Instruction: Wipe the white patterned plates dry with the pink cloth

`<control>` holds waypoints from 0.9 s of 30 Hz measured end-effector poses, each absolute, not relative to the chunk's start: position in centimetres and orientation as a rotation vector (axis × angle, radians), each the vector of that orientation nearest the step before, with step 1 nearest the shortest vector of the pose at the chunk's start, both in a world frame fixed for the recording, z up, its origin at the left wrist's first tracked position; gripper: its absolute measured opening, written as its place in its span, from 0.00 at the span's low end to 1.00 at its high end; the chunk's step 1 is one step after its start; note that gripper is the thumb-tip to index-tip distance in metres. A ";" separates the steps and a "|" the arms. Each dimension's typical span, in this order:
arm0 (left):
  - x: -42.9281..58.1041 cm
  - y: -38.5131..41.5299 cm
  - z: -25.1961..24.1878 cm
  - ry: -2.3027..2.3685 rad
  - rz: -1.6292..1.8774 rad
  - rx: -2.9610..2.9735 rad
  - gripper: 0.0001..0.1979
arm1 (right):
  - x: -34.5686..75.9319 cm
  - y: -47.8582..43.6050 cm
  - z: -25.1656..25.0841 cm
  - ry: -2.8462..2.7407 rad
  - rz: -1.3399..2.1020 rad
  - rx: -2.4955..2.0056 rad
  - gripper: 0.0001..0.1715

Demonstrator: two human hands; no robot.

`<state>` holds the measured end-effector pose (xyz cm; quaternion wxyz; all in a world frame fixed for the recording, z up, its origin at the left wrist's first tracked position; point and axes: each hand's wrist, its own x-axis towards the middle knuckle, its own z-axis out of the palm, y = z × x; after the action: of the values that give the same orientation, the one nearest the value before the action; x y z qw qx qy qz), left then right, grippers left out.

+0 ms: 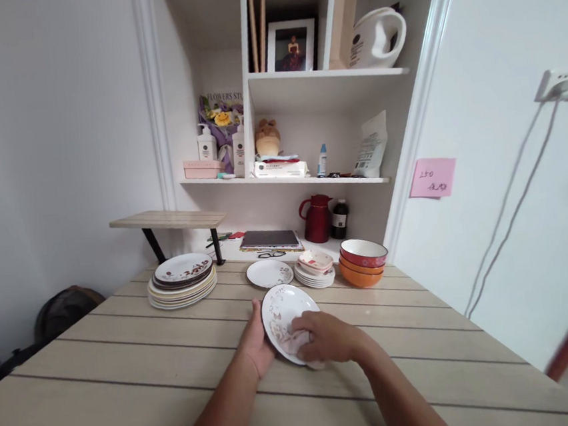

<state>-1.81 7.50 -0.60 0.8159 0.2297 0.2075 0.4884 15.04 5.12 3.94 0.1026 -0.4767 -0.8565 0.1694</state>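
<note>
Pretty plain white walls [69,126], soft even light, open shelves [313,96] set behind a pale slatted table [196,345], plus a wall socket [553,84] with a cord [527,193] dangling off to the right.

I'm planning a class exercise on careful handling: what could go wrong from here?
The tilted plate might slip from the left hand if the right hand presses its cloth too hard.
It could knock the second plate just beyond.
The stacked bowls might topple if bumped.

Soft, fairly even light casts faint shadows while wide-angle distortion stretches the edges
</note>
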 end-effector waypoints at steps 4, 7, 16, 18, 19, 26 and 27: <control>-2.0 7.0 0.0 0.381 0.970 0.566 0.36 | 13.3 5.8 3.0 -2.312 0.494 -1.309 0.17; -1.9 6.8 0.1 0.401 0.996 0.603 0.31 | 12.6 7.0 2.0 -2.151 0.441 -1.302 0.19; -1.3 7.1 -1.2 0.561 1.172 0.604 0.31 | 14.0 9.0 1.5 -1.833 0.113 -1.739 0.17; -1.3 7.2 -1.3 0.573 1.180 0.583 0.31 | 14.9 8.6 1.9 -1.858 0.068 -1.874 0.20; -1.3 7.1 -1.3 0.579 1.196 0.575 0.31 | 15.3 8.4 2.0 -1.858 0.059 -1.937 0.19; -1.4 6.6 -0.6 0.524 1.153 0.610 0.30 | 16.1 8.2 1.7 -1.830 0.073 -2.033 0.15; -1.4 6.5 -0.5 0.504 1.134 0.624 0.30 | 15.7 8.3 1.6 -1.834 0.054 -2.008 0.15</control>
<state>-1.39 6.52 -0.51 0.7685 0.2874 0.2321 0.5225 15.71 8.35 1.55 0.2092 -0.7219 -0.6594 0.0193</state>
